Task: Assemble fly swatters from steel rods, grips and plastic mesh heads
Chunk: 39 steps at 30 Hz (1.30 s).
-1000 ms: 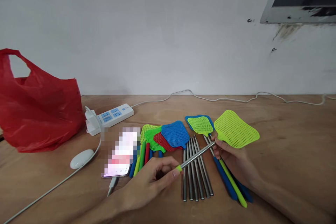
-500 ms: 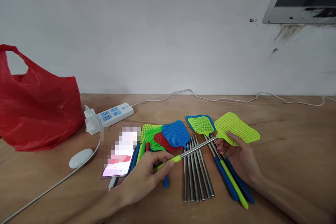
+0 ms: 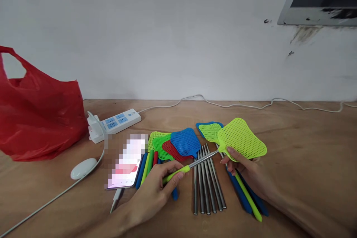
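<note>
A yellow-green fly swatter (image 3: 241, 138) with a metal telescopic rod is held between both hands above the table. My left hand (image 3: 158, 186) is closed around its yellow-green grip. The fingers of my right hand (image 3: 248, 173) pinch the neck of the mesh head. Beneath it, several bare metal rods (image 3: 208, 186) lie side by side. To the right are swatters with blue and yellow-green handles (image 3: 249, 195), partly behind my right hand. Loose mesh heads, a blue one (image 3: 185, 142) on top, overlap left of the rods. Coloured handle grips (image 3: 146, 165) lie beside my left hand.
A lit phone (image 3: 128, 163) lies left of the grips with a cable plugged in. Farther left are a white power strip (image 3: 122, 121), a white mouse-shaped object (image 3: 83, 168) and a red plastic bag (image 3: 41, 115). A white cord (image 3: 228, 106) runs along the wall.
My right hand has moved left with the swatter head, toward my left hand. Less of the metal rod shows between head and grip. The view has shifted slightly.
</note>
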### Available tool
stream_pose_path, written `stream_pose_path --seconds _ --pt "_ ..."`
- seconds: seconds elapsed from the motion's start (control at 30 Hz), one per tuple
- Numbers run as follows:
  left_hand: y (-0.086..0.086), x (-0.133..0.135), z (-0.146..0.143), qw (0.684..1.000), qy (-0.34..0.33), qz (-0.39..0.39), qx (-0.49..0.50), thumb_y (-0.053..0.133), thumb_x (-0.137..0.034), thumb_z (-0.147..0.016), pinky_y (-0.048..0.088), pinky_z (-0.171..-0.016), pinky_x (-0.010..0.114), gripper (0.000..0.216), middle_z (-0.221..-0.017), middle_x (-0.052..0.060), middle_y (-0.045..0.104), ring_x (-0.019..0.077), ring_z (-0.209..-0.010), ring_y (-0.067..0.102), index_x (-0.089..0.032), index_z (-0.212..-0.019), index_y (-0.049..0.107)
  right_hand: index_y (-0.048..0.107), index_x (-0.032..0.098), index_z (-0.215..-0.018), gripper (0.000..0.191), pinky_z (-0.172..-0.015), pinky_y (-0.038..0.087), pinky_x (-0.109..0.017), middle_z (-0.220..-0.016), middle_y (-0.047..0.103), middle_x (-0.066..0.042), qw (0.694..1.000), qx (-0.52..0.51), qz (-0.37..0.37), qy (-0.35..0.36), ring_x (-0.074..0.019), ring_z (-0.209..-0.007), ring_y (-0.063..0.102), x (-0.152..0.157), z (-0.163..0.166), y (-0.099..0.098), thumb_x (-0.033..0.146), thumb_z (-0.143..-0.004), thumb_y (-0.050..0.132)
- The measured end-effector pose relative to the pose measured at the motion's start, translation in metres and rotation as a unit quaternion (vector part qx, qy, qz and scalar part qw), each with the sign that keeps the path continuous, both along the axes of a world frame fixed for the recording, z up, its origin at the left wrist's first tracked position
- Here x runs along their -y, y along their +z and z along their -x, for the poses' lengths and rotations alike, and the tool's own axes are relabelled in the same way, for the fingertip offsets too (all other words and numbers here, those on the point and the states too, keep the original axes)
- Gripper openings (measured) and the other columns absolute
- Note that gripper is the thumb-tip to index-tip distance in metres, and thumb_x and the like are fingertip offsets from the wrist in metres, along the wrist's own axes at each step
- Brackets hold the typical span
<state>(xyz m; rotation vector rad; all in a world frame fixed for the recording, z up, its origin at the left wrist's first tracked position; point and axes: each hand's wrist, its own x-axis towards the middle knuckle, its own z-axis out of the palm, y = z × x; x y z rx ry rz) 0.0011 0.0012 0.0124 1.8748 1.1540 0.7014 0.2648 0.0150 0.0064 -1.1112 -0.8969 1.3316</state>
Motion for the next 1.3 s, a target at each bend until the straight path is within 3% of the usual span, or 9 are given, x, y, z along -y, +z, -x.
stream_pose_path --seconds 0.2,0.37,0.53,0.6,0.83,0.93,1.0,1.17,1.3 --pt "-0.001 0.001 0.0 1.0 0.022 0.014 0.01 0.049 -0.05 -0.096 0.049 -0.081 0.031 0.034 -0.104 0.005 0.068 0.0236 -0.1 0.058 -0.023 -0.106 0.068 0.075 0.019 -0.066 0.035 -0.046 0.048 -0.024 -0.064 0.071 -0.005 0.999 0.008 -0.036 0.005 -0.0133 -0.051 0.058 0.002 0.003 0.0 0.052 -0.067 0.085" --pt "0.001 0.001 -0.001 1.0 0.012 0.011 0.011 0.048 -0.049 -0.097 0.048 -0.083 0.031 0.034 -0.105 0.004 0.07 0.0229 -0.1 0.06 -0.022 -0.103 0.069 0.071 0.017 -0.068 0.042 -0.042 0.047 -0.025 -0.063 0.07 -0.007 0.996 0.023 -0.067 0.045 -0.0152 -0.049 0.06 0.002 0.006 -0.003 0.057 -0.081 0.071" --pt "0.004 0.003 -0.004 1.0 -0.025 -0.004 0.01 0.046 -0.045 -0.101 0.047 -0.076 0.029 0.032 -0.1 0.003 0.07 0.0208 -0.093 0.06 -0.023 -0.105 0.068 0.072 0.02 -0.1 0.029 -0.051 0.051 -0.026 -0.079 0.074 -0.005 0.985 0.066 -0.104 0.117 -0.0134 -0.053 0.062 0.006 0.005 -0.004 0.045 -0.088 0.069" --pt "0.005 0.004 -0.005 0.997 -0.07 -0.024 0.002 0.044 -0.042 -0.102 0.045 -0.073 0.028 0.03 -0.093 0.002 0.069 0.0188 -0.085 0.06 -0.023 -0.107 0.068 0.07 0.021 -0.101 0.025 -0.056 0.053 -0.027 -0.084 0.074 -0.005 0.982 0.067 -0.104 0.14 -0.0124 -0.053 0.062 0.009 0.006 -0.002 0.043 -0.089 0.068" --pt "0.008 0.006 0.0 0.978 -0.131 -0.152 -0.061 0.042 -0.032 -0.104 0.047 -0.078 0.031 0.026 -0.097 0.005 0.067 0.0199 -0.087 0.061 -0.021 -0.115 0.063 0.064 0.021 -0.08 0.033 -0.039 0.039 -0.022 -0.067 0.066 -0.001 0.997 -0.015 -0.078 0.014 -0.0122 -0.046 0.051 -0.001 -0.001 0.0 0.053 -0.083 0.07" --pt "0.005 0.002 0.001 0.969 -0.12 -0.182 -0.119 0.041 -0.026 -0.103 0.044 -0.073 0.03 0.025 -0.089 0.005 0.065 0.0194 -0.081 0.06 -0.019 -0.1 0.064 0.061 0.022 -0.074 0.036 -0.036 0.029 -0.022 -0.048 0.047 0.006 0.989 0.091 -0.111 -0.035 -0.0094 -0.038 0.036 -0.012 -0.014 -0.006 0.057 -0.086 0.065" --pt "0.003 -0.001 0.002 0.963 -0.107 -0.197 -0.153 0.04 -0.024 -0.103 0.042 -0.07 0.03 0.026 -0.084 0.005 0.064 0.0193 -0.078 0.059 -0.018 -0.093 0.063 0.063 0.022 -0.077 0.039 -0.037 0.023 -0.023 -0.045 0.04 0.008 0.973 0.195 -0.12 -0.008 -0.0094 -0.037 0.031 -0.018 -0.021 -0.008 0.059 -0.087 0.062" --pt "0.0 -0.003 0.002 0.958 -0.096 -0.198 -0.184 0.038 -0.024 -0.103 0.041 -0.069 0.03 0.028 -0.082 0.005 0.065 0.0193 -0.076 0.06 -0.018 -0.087 0.061 0.067 0.02 -0.074 0.042 -0.044 0.026 -0.026 -0.054 0.054 0.002 0.917 0.362 -0.171 -0.01 -0.0135 -0.047 0.043 -0.029 -0.028 -0.008 0.06 -0.085 0.06" --pt "0.001 -0.003 0.002 0.955 -0.08 -0.212 -0.189 0.037 -0.024 -0.102 0.042 -0.066 0.029 0.029 -0.08 0.005 0.066 0.019 -0.073 0.061 -0.019 -0.084 0.059 0.062 0.023 -0.075 0.033 -0.047 0.024 -0.028 -0.041 0.042 0.007 0.867 0.461 -0.186 -0.019 -0.0135 -0.041 0.036 -0.034 -0.029 -0.017 0.053 -0.087 0.057"
